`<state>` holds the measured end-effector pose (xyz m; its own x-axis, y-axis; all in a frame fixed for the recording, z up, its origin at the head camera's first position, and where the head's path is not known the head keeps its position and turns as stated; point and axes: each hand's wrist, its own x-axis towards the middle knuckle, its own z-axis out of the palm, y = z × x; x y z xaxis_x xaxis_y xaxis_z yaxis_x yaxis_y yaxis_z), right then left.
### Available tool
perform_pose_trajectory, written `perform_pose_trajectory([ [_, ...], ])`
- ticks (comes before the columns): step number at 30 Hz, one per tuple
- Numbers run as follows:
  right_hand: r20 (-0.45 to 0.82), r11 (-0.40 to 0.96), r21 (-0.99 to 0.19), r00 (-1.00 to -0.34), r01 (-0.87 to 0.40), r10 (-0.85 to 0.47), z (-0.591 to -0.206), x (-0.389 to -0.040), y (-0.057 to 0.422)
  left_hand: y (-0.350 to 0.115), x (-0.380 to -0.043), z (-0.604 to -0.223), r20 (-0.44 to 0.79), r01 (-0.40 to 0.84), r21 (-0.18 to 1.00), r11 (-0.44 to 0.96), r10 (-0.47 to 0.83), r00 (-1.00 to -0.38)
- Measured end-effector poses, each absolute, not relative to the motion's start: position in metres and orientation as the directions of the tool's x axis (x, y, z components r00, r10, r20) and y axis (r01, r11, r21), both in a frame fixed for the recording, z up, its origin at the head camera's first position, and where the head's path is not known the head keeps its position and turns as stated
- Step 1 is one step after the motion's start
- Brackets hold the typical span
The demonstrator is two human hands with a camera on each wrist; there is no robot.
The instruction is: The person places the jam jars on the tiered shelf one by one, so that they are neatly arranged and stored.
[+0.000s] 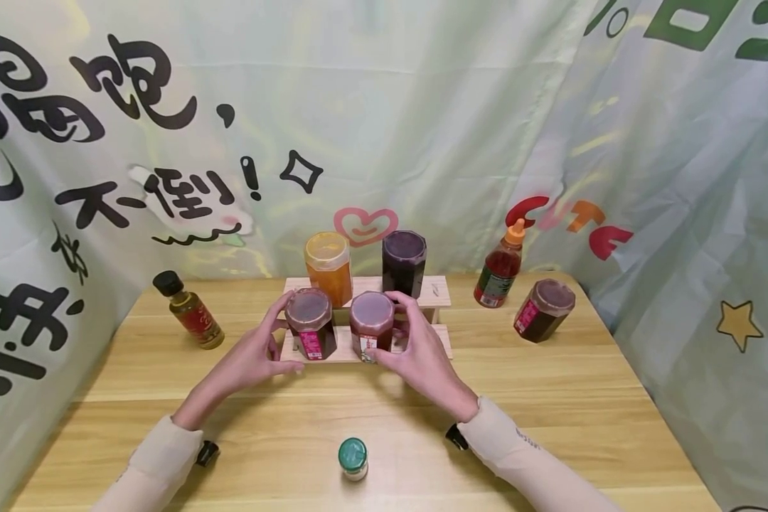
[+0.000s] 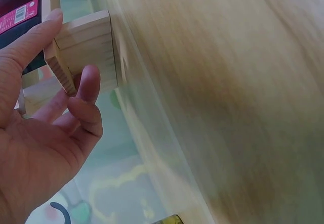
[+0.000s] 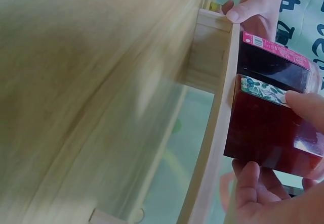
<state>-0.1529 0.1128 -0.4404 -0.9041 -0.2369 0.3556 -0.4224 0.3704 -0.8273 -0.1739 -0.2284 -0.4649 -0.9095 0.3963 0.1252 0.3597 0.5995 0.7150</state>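
A two-tier wooden rack stands at the back of the table. My right hand holds a dark red octagonal jar on its lower step, thumb on the label and fingers round the far side. Directly left of it sits a dark jar with a pink label. At the rack's left end my left hand grips the rack, its thumb on the front edge and some fingers curled beside the end board. The upper step carries an orange-yellow jar and a dark purple jar.
An oil bottle with a black cap stands on the left. To the right are a red sauce bottle with an orange tip and another dark jar. Near the front sits a small green-capped shaker. Printed cloth hangs behind.
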Motion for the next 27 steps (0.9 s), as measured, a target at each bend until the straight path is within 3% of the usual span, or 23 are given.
perform_pose_trajectory([
  [27, 0.307, 0.513, -0.77, -0.925, -0.379, -0.223, -0.4359, -0.1466, 0.1099, -0.2285, -0.1741, -0.4656, 0.119, 0.357, 0.709, 0.609, 0.396, -0.911],
])
